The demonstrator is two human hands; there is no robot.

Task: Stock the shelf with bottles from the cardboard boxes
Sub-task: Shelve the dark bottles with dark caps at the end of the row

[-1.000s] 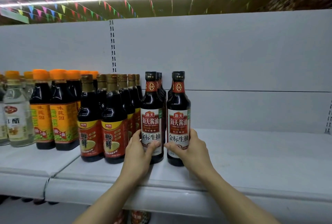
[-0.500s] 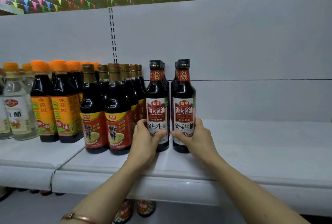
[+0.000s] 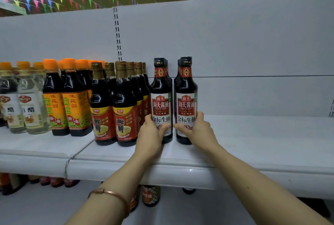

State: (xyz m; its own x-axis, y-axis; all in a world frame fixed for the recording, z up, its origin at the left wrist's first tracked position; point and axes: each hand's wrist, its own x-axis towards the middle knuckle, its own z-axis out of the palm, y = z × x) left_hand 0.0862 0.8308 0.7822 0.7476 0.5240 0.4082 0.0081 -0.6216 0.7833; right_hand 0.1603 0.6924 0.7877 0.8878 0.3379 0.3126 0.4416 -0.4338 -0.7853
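Two dark soy sauce bottles with black caps and red-and-white labels stand upright side by side on the white shelf (image 3: 253, 145). My left hand (image 3: 152, 132) grips the lower part of the left bottle (image 3: 160, 98). My right hand (image 3: 197, 130) grips the lower part of the right bottle (image 3: 186, 98). More bottles of the same kind stand in rows behind each one. No cardboard box is in view.
To the left stand rows of gold-capped dark bottles (image 3: 124, 109), orange-capped dark bottles (image 3: 72, 98) and clear vinegar bottles (image 3: 30, 105). The shelf to the right of my hands is bare. A lower shelf holds more bottles (image 3: 150, 195).
Both hands have stayed on the two front bottles and pushed them a little further back on the shelf. My view has dropped slightly, so more of the forearms shows.
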